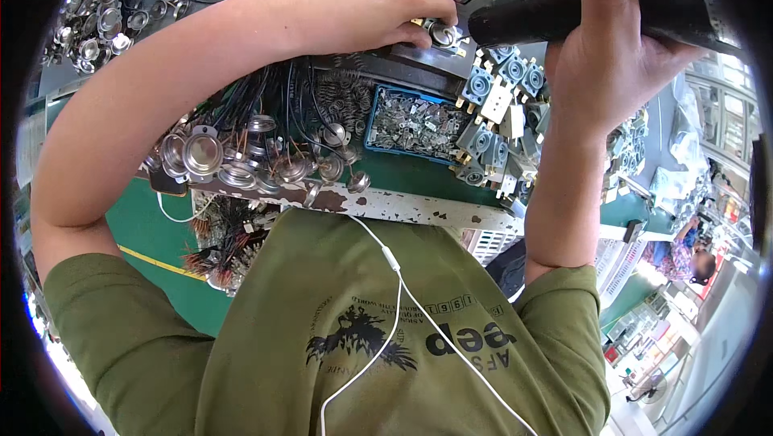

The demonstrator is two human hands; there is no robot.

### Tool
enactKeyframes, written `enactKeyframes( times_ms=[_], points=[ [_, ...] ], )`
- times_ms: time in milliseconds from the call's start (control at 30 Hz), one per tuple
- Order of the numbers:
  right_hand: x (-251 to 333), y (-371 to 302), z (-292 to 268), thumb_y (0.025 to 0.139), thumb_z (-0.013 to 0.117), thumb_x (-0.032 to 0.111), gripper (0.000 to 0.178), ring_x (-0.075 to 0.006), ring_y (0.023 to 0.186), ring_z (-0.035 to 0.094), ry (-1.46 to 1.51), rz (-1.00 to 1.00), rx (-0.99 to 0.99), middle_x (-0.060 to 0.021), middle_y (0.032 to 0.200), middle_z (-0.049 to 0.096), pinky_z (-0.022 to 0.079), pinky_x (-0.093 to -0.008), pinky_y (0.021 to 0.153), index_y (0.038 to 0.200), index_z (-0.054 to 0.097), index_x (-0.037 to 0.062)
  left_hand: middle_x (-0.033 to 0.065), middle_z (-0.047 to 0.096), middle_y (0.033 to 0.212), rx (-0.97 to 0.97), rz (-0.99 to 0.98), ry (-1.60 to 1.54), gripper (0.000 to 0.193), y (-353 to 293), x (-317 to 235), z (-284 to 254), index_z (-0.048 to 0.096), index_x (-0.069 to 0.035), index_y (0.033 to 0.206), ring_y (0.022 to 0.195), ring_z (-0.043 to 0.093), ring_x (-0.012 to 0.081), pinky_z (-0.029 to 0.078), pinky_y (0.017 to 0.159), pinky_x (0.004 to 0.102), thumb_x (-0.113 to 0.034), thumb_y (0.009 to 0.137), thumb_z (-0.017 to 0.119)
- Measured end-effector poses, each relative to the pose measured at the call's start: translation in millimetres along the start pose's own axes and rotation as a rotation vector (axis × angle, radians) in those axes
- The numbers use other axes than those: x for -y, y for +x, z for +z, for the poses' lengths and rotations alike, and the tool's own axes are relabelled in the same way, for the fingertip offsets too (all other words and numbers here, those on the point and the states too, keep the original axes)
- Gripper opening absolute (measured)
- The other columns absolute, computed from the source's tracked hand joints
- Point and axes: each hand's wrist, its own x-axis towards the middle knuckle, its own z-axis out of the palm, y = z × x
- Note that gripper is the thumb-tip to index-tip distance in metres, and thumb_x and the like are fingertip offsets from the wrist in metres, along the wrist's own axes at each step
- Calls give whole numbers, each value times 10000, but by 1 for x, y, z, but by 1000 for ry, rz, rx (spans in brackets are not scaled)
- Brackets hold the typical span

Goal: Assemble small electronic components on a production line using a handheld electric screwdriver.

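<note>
My right hand (600, 57) is wrapped around a black, cylindrical power screwdriver (523, 21), held almost level. Its narrow end points left toward a small part with a round metal cap (443, 33), which sits on a metal fixture (427, 57) at the far side of the bench. At that part, the thumb and fingers of my left hand (374, 9) close in on its left edge and pinch it. Whether the tool's tip touches the part cannot be made out. Just below the tool lie several grey square switch-like housings (479, 82) with brass terminals.
A blue tray (369, 126) of small metal pieces stands mid-bench, beside a heap of springs (346, 98). Round metal caps on black wires (201, 152) hang at the near bench edge (403, 206). More caps (105, 21) lie far left. Another person (684, 263) is at far right.
</note>
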Motion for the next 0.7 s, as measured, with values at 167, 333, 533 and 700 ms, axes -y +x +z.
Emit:
enactKeyframes(
  times_ms=[167, 333, 533, 700],
  points=[
    [5, -5, -7, 939, 747, 57, 202, -122, 567, 634, -12, -57, 150, -87, 777, 677, 472, -242, 492, 1087, 661, -49, 177, 711, 912, -77, 44, -30, 342, -5, 0, 2, 583, -143, 1294, 865, 701, 409, 551, 756, 501, -326, 1005, 577],
    [11, -7, -2, 933, 745, 54, 211, -109, 581, 641, -53, -128, 200, -112, 936, 739, 497, -231, 505, 1115, 683, -32, 181, 712, 921, -32, 17, 6, 341, -5, -5, -1, 581, -140, 1296, 860, 702, 404, 550, 753, 491, -316, 1004, 578],
    [-6, 5, -18, 946, 727, 105, 252, -120, 622, 639, -33, -190, 195, -143, 1020, 738, 549, -257, 563, 1145, 654, -30, 125, 654, 1021, -145, 161, 259, 302, -15, -12, -5, 574, -93, 1283, 943, 675, 300, 553, 769, 384, -162, 990, 597],
    [-16, 13, -56, 935, 692, 45, 271, -217, 737, 657, 169, -79, 201, -188, 983, 699, 561, -341, 655, 1169, 620, -71, 97, 745, 872, -145, 399, 170, 100, 0, -37, 24, 747, -78, 872, 806, 739, 276, 592, 693, 399, -134, 826, 678]
  ],
)
